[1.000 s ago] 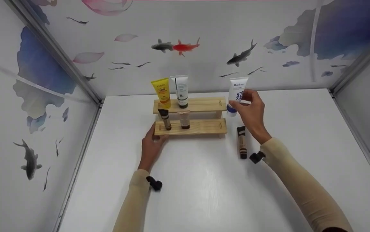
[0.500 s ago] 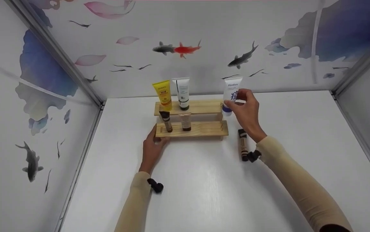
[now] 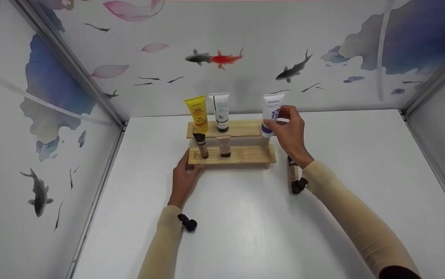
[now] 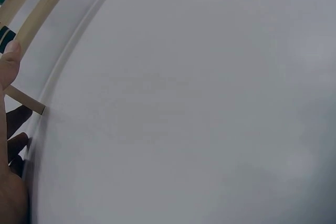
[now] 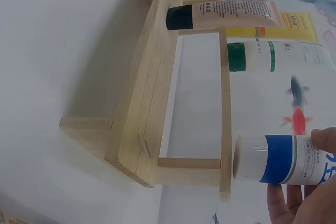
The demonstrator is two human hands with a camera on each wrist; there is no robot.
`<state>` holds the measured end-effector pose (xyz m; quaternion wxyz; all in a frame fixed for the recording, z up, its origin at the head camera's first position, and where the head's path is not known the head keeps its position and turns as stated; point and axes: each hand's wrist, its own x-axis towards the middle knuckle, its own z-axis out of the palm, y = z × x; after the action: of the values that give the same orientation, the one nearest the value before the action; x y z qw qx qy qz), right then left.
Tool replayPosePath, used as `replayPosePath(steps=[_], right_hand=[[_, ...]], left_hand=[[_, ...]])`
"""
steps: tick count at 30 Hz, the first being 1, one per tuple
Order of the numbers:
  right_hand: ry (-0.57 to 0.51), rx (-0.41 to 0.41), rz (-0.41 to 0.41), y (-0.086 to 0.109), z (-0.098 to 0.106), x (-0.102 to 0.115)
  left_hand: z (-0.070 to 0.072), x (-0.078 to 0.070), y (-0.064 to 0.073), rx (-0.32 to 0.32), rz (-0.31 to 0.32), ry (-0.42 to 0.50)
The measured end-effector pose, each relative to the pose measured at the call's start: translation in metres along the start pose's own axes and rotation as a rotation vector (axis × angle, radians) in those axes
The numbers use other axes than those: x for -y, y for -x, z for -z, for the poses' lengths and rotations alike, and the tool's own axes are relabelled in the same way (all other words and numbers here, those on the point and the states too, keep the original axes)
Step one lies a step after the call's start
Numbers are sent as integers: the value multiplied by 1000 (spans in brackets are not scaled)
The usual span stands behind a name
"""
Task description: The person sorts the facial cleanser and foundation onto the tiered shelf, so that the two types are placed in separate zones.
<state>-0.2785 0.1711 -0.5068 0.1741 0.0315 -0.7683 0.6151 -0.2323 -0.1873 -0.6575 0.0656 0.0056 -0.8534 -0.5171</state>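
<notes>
My right hand [image 3: 290,130] pinches a white squeeze tube with a blue band [image 3: 272,110], held upright, cap down, at the right end of the upper tier of a two-step wooden rack [image 3: 245,155]. In the right wrist view, the tube's clear cap [image 5: 251,158] is right at the upper board; whether it touches is hard to tell. My left hand [image 3: 183,178] grips the rack's lower left end, thumb at the front edge. On the upper tier stand a yellow tube [image 3: 198,114] and a white tube with a dark cap [image 3: 220,112].
The lower tier carries a small dark-topped tube [image 3: 201,145] and a small pinkish tube [image 3: 224,146]. Another brown and black tube [image 3: 293,172] lies on the white table [image 3: 230,224], partly behind the right wrist's camera. A printed wall [image 3: 245,85] rises behind the rack.
My right hand has carried the white and blue tube leftward, from beside the rack to the right end of its upper tier. The left hand keeps its grip on the rack.
</notes>
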Motion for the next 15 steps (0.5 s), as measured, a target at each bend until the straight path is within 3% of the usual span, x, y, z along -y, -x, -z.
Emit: replayPosePath(steps=[15], right_hand=[[11,27,11,-6,-23,5]], left_hand=[[0,-2,2,-1,-3,12]])
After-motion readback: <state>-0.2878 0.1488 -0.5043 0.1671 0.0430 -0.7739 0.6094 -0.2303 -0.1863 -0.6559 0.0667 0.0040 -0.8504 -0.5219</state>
